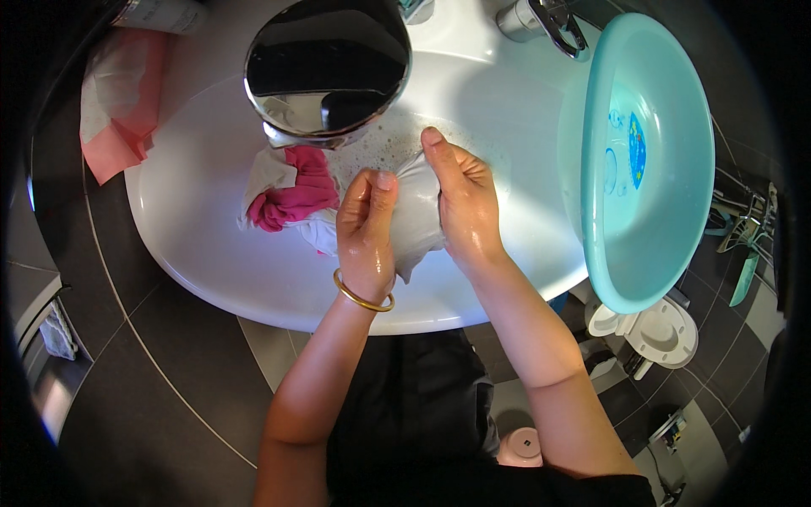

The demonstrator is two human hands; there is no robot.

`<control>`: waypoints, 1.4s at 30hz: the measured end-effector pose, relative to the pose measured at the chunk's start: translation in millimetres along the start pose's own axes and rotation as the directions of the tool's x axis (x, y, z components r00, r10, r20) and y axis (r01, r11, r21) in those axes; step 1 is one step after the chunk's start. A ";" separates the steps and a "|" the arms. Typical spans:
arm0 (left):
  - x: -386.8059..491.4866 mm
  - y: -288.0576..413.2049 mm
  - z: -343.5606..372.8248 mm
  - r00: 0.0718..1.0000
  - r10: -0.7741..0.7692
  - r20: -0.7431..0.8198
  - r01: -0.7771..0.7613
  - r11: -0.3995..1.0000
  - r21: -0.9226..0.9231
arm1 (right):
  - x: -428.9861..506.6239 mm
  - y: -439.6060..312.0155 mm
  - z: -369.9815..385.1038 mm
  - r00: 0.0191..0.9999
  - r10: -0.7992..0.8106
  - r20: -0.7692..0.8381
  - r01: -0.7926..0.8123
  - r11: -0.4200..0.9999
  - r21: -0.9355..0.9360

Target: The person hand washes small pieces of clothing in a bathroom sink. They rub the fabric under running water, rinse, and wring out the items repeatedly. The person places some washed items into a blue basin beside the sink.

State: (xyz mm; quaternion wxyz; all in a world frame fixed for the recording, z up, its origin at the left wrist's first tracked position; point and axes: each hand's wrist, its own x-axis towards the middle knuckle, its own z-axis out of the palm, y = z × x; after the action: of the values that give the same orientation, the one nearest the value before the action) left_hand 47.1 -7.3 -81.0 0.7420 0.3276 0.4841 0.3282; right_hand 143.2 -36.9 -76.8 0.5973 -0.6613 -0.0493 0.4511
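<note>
Wet and sudsy, my left hand (367, 228) and my right hand (466, 203) grip a light grey-white wet cloth (416, 212) between them, over the front part of a white washbasin (209, 279). The cloth is stretched from hand to hand, thumbs on top, and its lower corner hangs free. A gold bangle (362, 295) circles my left wrist. Left of my left hand lies a heap of wet cloth, with a bright pink piece (310, 190) and white pieces (317, 231). Foamy water (386, 142) shows behind my hands, partly hidden by the faucet.
A large chrome faucet (326, 70) overhangs the basin. At the right, a turquoise plastic tub (652, 234) leans upright at the rim, near a chrome lever (561, 28). Pink packaging (123, 120) and a white bottle (165, 14) are at the left. A toilet (662, 333) stands lower right.
</note>
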 end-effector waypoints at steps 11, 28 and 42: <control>25.6 -43.5 -1.9 0.988 -0.027 -0.155 0.059 0.976 0.208 | 33.0 62.0 -3.4 0.761 -0.593 0.263 0.599 0.488 -0.635; 112.1 -106.4 -51.5 0.968 -0.238 -0.073 0.240 0.970 0.023 | 37.8 81.2 24.8 0.763 -0.579 0.286 0.642 0.627 -0.441; 38.7 -14.2 -9.4 0.884 -0.463 -0.063 0.440 0.871 -0.219 | 52.9 39.6 -12.8 0.987 0.024 0.160 0.020 0.962 -0.271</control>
State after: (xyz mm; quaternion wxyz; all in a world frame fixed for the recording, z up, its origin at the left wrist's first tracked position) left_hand 53.0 17.3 -115.0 0.7983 0.1104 0.5534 0.2104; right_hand 164.0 -25.7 -139.9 0.4947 -0.6980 -0.1583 0.4929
